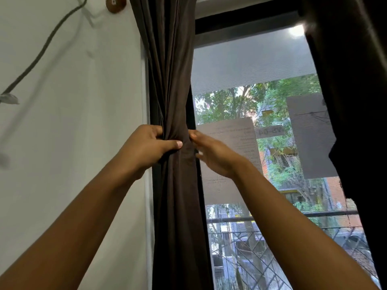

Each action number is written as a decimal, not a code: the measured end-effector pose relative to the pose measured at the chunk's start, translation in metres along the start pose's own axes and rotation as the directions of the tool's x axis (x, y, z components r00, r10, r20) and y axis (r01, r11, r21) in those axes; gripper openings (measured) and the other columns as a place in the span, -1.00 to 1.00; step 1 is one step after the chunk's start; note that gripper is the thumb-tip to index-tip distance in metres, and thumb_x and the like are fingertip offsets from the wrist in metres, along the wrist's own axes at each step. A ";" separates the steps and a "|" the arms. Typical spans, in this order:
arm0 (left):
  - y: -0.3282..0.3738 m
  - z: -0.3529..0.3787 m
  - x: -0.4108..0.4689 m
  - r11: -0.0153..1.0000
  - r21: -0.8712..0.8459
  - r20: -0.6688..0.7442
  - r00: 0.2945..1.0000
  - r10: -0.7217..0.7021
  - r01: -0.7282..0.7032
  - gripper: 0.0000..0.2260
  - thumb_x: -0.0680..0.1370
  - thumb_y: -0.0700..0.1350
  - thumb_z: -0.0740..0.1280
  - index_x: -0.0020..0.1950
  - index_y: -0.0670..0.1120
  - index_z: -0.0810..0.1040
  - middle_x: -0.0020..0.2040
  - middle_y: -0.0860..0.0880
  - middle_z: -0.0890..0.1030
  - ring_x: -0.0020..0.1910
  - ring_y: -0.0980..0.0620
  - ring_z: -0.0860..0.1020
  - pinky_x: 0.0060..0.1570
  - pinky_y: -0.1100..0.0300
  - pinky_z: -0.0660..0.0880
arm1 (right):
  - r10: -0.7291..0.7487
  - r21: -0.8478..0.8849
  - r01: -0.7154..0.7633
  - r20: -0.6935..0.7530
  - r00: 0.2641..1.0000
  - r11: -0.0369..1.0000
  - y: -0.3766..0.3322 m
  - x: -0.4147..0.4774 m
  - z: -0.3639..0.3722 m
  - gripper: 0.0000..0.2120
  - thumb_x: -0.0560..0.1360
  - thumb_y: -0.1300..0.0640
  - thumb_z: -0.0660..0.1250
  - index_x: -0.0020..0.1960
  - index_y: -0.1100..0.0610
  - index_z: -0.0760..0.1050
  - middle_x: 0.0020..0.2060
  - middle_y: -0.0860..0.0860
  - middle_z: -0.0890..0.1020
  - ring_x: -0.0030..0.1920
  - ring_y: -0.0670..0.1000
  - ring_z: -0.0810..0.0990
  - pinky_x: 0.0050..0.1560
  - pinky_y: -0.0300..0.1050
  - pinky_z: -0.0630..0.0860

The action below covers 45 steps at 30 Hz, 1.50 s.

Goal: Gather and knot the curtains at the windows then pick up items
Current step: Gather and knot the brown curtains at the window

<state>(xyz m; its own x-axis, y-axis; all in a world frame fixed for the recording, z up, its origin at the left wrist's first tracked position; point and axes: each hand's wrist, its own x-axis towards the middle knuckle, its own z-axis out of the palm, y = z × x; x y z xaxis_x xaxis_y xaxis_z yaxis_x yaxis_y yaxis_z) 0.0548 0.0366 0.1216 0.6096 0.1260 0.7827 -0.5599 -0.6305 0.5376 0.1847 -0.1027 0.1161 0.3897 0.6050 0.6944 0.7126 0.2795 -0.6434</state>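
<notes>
Midway: the left curtain is gathered, with no knot tied yet.
My left hand (144,145) is curled tight round the dark brown curtain (173,80), which is bunched into a rope at the left edge of the window frame (247,19), beside the white wall (83,122). My right hand (213,155), blurred, lies with fingers nearly straight against the bunch's right side, gripping nothing I can make out. By my judgement, the knotting is yet to come, the second curtain (356,101) hangs loose, and no items to pick up are in sight.
</notes>
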 end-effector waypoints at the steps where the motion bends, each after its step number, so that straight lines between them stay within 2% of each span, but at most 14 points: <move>1: 0.000 -0.002 -0.001 1.000 -0.015 0.011 1.000 -0.016 0.016 -0.73 0.48 -0.14 0.43 0.17 -0.10 0.59 0.00 0.00 0.66 -0.04 0.03 0.63 0.00 0.13 0.55 | 0.027 0.108 -0.036 0.079 0.996 0.993 0.002 0.004 0.002 -0.62 0.60 -0.02 0.11 0.36 0.07 0.38 0.33 0.05 0.46 0.32 0.02 0.42 0.37 0.06 0.28; 4: 0.000 -0.008 -0.002 0.997 -0.049 0.048 0.997 -0.057 0.059 -0.69 0.49 -0.15 0.41 0.23 -0.12 0.56 0.07 -0.04 0.65 0.00 0.00 0.62 -0.05 0.14 0.56 | 0.062 0.311 -0.107 0.151 0.987 0.944 0.010 0.010 0.003 -0.56 0.53 -0.02 0.20 0.32 0.19 0.42 0.22 0.15 0.52 0.24 0.12 0.47 0.36 0.11 0.35; 7: 0.001 -0.014 -0.003 0.993 -0.078 0.074 0.994 -0.083 0.088 -0.73 0.50 -0.17 0.40 0.20 -0.10 0.55 0.06 -0.03 0.65 -0.03 0.03 0.62 -0.11 0.17 0.55 | 0.005 0.306 -0.042 0.122 0.993 0.951 0.014 0.003 0.001 -0.64 0.48 0.03 0.27 0.18 0.23 0.51 0.01 0.09 0.62 0.08 0.06 0.57 0.25 0.06 0.44; 10: -0.001 -0.015 -0.003 0.996 -0.042 0.049 0.996 -0.075 0.077 -0.68 0.50 -0.17 0.40 0.26 -0.12 0.54 0.10 -0.06 0.64 0.02 -0.03 0.62 0.02 0.06 0.57 | -0.028 0.108 0.022 0.047 0.999 0.994 0.005 -0.009 -0.001 -0.87 0.54 0.15 0.22 -0.09 0.19 0.49 -0.33 -0.08 0.59 -0.21 -0.11 0.58 0.05 -0.12 0.55; 12: -0.002 -0.011 -0.004 0.998 -0.016 0.012 0.998 -0.055 0.055 -0.64 0.50 -0.16 0.41 0.29 -0.12 0.52 0.10 -0.04 0.63 0.01 -0.02 0.61 0.06 0.04 0.56 | -0.110 -0.233 0.092 -0.066 0.992 0.968 -0.010 -0.020 -0.001 -0.84 0.58 0.19 0.21 -0.16 0.16 0.49 -0.32 -0.07 0.60 -0.21 -0.09 0.59 0.02 -0.10 0.55; 14: -0.003 -0.007 -0.004 1.000 -0.002 -0.019 1.000 -0.025 0.025 -0.61 0.50 -0.15 0.42 0.31 -0.12 0.51 0.10 -0.03 0.61 0.03 -0.02 0.61 0.12 0.03 0.55 | -0.291 -0.667 0.126 -0.142 0.946 0.735 -0.024 -0.029 0.003 -0.85 0.58 0.15 0.22 -0.13 0.12 0.49 -0.22 0.01 0.63 -0.14 -0.01 0.60 0.00 -0.02 0.55; 16: -0.001 -0.005 -0.004 1.000 0.003 -0.037 0.999 0.012 -0.012 -0.62 0.50 -0.15 0.42 0.31 -0.12 0.51 0.06 0.00 0.61 0.00 0.01 0.60 0.15 0.03 0.54 | -0.459 -0.866 0.102 -0.156 0.875 0.490 -0.029 -0.036 0.008 -0.87 0.60 0.11 0.19 -0.10 0.10 0.44 -0.20 0.05 0.63 -0.16 0.05 0.59 -0.07 0.01 0.52; 21: 0.000 -0.002 -0.005 0.998 -0.012 -0.070 0.996 0.063 -0.064 -0.63 0.50 -0.16 0.42 0.29 -0.13 0.52 -0.10 0.12 0.57 -0.11 0.11 0.58 0.07 0.12 0.53 | -0.592 -0.860 0.141 -0.210 0.778 0.491 -0.019 -0.057 0.002 -0.90 0.60 0.13 0.18 -0.03 0.13 0.43 -0.32 -0.01 0.61 -0.35 -0.01 0.57 -0.33 -0.10 0.51; 28: 0.000 0.003 -0.004 0.994 0.027 -0.083 0.990 0.113 -0.111 -0.70 0.49 -0.17 0.43 0.21 -0.09 0.58 -0.12 0.10 0.59 -0.10 0.09 0.60 -0.02 0.17 0.53 | -0.834 -0.994 0.110 0.078 0.546 -0.020 -0.017 -0.080 0.007 -0.92 0.47 0.32 0.36 -0.05 0.23 0.58 -0.21 0.10 0.62 -0.23 0.10 0.55 -0.32 -0.08 0.48; 31: 0.003 0.002 -0.004 0.992 0.017 -0.045 0.991 0.126 -0.125 -0.76 0.49 -0.16 0.43 0.14 -0.02 0.59 -0.09 0.07 0.65 -0.12 0.09 0.64 -0.06 0.18 0.58 | -0.792 -0.953 0.201 0.300 0.532 -0.225 -0.042 -0.069 0.012 -0.92 0.51 0.27 0.34 -0.05 0.16 0.59 0.00 0.08 0.63 0.00 0.12 0.54 -0.10 0.00 0.50; 33: 0.004 0.000 -0.005 0.989 0.029 -0.028 0.989 0.142 -0.142 -0.83 0.49 -0.15 0.42 0.05 0.04 0.60 -0.09 0.04 0.67 -0.14 0.09 0.65 -0.10 0.19 0.59 | -0.665 -0.901 0.306 0.434 0.608 -0.308 -0.059 -0.053 0.015 -0.89 0.53 0.17 0.26 -0.02 0.10 0.56 0.26 0.05 0.53 0.20 0.12 0.48 0.07 0.03 0.43; 35: 0.004 -0.002 -0.007 0.988 0.039 -0.016 0.989 0.149 -0.148 -0.87 0.50 -0.12 0.42 -0.02 0.08 0.58 -0.09 0.05 0.66 -0.15 0.11 0.64 -0.16 0.24 0.56 | -0.509 -0.866 0.394 0.500 0.701 -0.308 -0.074 -0.038 0.016 -0.83 0.50 0.09 0.17 -0.02 0.07 0.51 0.41 0.00 0.37 0.22 0.11 0.44 0.04 0.05 0.43; 41: -0.007 -0.007 -0.018 0.991 -0.024 -0.019 0.992 0.127 -0.128 -0.88 0.45 -0.10 0.46 -0.06 0.09 0.64 -0.12 0.05 0.70 -0.16 0.11 0.67 -0.06 0.17 0.60 | -0.239 -0.806 0.476 0.569 0.787 -0.352 -0.095 -0.007 0.017 -0.87 0.51 0.06 0.18 -0.04 0.03 0.49 0.42 -0.07 0.36 0.06 0.09 0.46 -0.11 -0.01 0.41; 45: -0.021 -0.011 -0.033 0.964 -0.248 -0.083 0.993 0.078 -0.097 -0.87 0.49 0.00 0.39 0.02 0.11 0.64 -0.11 0.10 0.71 -0.14 0.12 0.68 -0.13 0.25 0.61 | -0.258 -0.786 0.500 0.601 0.756 -0.364 -0.092 0.000 0.016 -0.87 0.51 0.14 0.21 0.02 0.08 0.49 0.18 0.01 0.54 -0.01 0.08 0.48 -0.11 0.11 0.49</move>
<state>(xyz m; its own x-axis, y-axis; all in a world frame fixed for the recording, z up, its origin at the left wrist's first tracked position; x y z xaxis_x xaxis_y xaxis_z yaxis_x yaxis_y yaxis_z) 0.0405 0.0540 0.0876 0.5150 0.1395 0.8457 -0.7380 -0.4296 0.5203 0.1099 -0.1163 0.1704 -0.2398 0.8336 0.4977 0.3942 -0.3849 0.8345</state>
